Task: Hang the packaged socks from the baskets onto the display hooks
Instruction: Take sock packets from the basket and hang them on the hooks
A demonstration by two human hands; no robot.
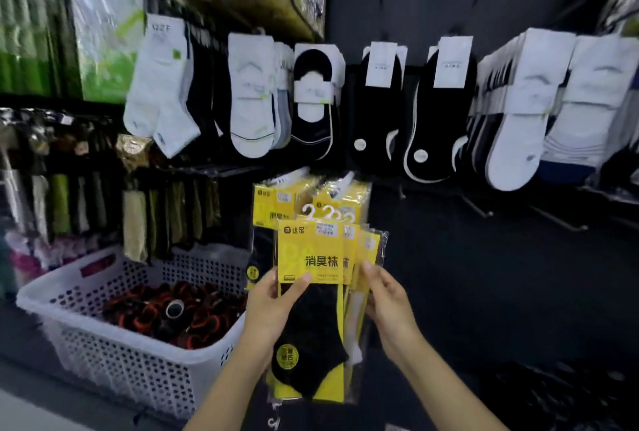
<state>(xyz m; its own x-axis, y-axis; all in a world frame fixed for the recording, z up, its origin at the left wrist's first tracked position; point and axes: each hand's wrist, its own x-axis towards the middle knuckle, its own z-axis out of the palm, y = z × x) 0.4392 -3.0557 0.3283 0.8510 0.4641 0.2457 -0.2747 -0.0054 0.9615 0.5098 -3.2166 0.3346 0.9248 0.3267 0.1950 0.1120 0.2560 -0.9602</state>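
Head view: you stand before the sock wall and hold a fanned bundle of yellow packs between both hands.
Basket: it sits to the left of your left hand, with dark rolled items inside. You do not need it for this step.
Left hand: it grips the left edge of the bundle, thumb across the front pack. Let this hand carry the weight.
Sock packs: they are upright between your hands, several of them overlapped, with the black sock facing you.
Hanger loops: these small white loops stand above your fingers, close together. I think you should separate one pack first, so that only one loop meets the hook.
Hung packs: the same yellow kind hangs just above and behind the bundle, so this place is probably the target.
Right hand: its fingertips hold the right edge of the rear packs. Use it to slide the front pack free and guide the loop.
Bare hooks: they are up and to the right of your right hand, blurred. Approach a tip straight on, not from the side.
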